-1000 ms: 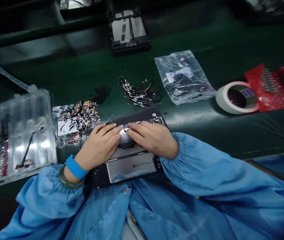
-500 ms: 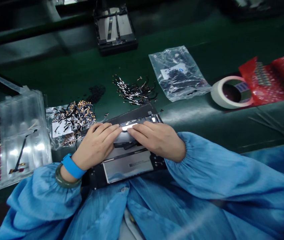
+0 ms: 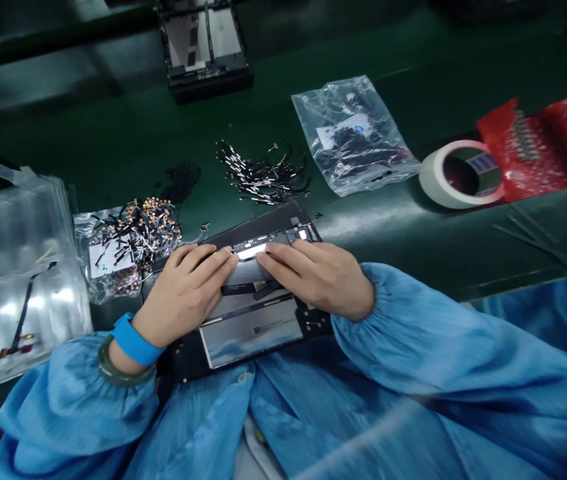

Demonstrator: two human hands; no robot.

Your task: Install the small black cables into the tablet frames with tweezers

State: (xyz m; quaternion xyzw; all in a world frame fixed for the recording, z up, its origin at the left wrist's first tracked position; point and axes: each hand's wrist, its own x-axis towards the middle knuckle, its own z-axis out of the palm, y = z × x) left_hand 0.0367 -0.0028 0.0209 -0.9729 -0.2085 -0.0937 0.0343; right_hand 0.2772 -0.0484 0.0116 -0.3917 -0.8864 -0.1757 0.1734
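A black opened device frame with a grey panel lies on the green table at my front edge. My left hand rests flat on its left half, fingers pressing near a bright strip at the top. My right hand lies on the right half, fingertips meeting the left ones at that strip. Neither hand lifts anything. A blue band and a green bangle circle my left wrist.
Small flex cables lie in a loose pile behind the device and on a plastic bag to its left. Clear trays stand far left. Also a parts bag, a tape roll, red bags, another device frame.
The view has drifted, so everything sits a little lower-left in frame. My fingertips have slid slightly along the strip at the device's top edge; both hands stay on it.
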